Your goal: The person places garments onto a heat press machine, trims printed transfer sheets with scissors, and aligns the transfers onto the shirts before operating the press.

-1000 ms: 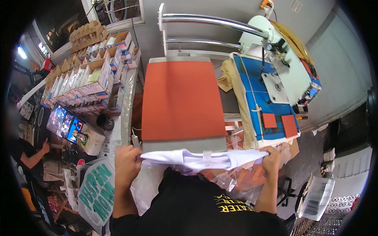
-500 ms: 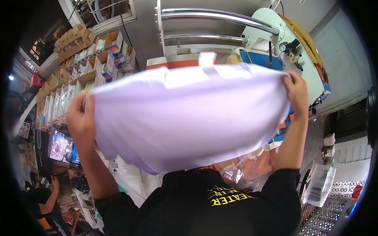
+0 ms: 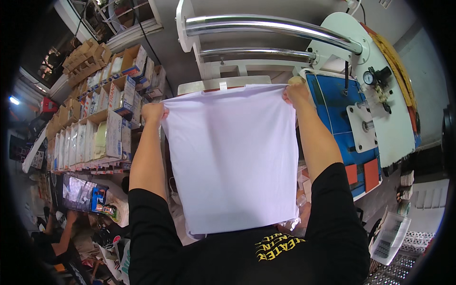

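A plain white shirt (image 3: pixel 232 156), faintly lilac, hangs spread between my hands and slopes down toward my chest. At its far left corner my left hand (image 3: pixel 153 113) is closed on the cloth. My right hand (image 3: pixel 296 94) grips the far right corner in the same way. A small white tag (image 3: pixel 223 86) sticks up from the far edge. Just beyond that edge lies a pale flat plate (image 3: pixel 190 87), mostly covered by the cloth. Whether the shirt rests on the plate I cannot tell.
Boxes of packed sleeves (image 3: pixel 90 137) stand to the left. A press machine with chrome bars (image 3: pixel 280 26) spans the back; its blue bed (image 3: pixel 327 102) and pressure gauge (image 3: pixel 368 77) are at right. A tablet (image 3: pixel 83 194) sits lower left, near another person's arm (image 3: pixel 64 237).
The shirt was billowing, held wide and blurred; now it is stretched flatter and hangs longer. My hands have come closer together and reached farther forward.
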Demonstrator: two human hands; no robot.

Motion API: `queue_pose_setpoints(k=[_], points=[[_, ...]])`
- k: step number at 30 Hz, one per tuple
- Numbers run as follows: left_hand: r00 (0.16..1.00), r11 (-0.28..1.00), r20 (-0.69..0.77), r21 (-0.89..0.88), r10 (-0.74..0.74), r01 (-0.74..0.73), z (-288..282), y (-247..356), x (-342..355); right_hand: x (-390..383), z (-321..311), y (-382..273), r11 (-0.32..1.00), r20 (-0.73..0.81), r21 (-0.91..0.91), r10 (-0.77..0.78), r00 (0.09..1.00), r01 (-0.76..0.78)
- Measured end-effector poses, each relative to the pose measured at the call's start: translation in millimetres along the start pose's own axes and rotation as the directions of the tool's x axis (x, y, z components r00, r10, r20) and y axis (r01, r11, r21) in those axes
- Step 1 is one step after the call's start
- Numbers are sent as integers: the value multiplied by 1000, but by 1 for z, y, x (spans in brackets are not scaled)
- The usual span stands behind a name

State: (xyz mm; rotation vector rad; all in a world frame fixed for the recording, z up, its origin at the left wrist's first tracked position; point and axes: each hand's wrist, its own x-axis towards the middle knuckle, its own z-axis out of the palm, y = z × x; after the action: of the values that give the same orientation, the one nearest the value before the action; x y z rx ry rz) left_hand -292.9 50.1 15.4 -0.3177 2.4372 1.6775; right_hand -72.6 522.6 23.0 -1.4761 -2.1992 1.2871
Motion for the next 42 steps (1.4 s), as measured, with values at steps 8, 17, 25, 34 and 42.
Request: queue_pose_setpoints(k=[8, 17, 25, 34, 42], points=[[972, 975, -115, 116, 203, -190, 24, 3, 48, 32, 47, -33, 950, -224, -140, -303, 926, 277], [407, 216, 529, 387, 745, -896, 142, 4, -84, -116, 146, -41, 329, 461, -524, -666, 587, 785], [661, 259, 475, 662, 580, -703, 82, -2, -75, -99, 79, -8, 563, 178, -667, -515, 838, 488], [907, 958, 324, 5, 270, -287, -70, -141, -284, -287, -35, 225, 989, 195, -71, -117, 974, 133], [810, 788, 525, -370, -261, 493, -171, -217, -290, -299, -98, 294, 578, 450, 713, 59, 891, -398]])
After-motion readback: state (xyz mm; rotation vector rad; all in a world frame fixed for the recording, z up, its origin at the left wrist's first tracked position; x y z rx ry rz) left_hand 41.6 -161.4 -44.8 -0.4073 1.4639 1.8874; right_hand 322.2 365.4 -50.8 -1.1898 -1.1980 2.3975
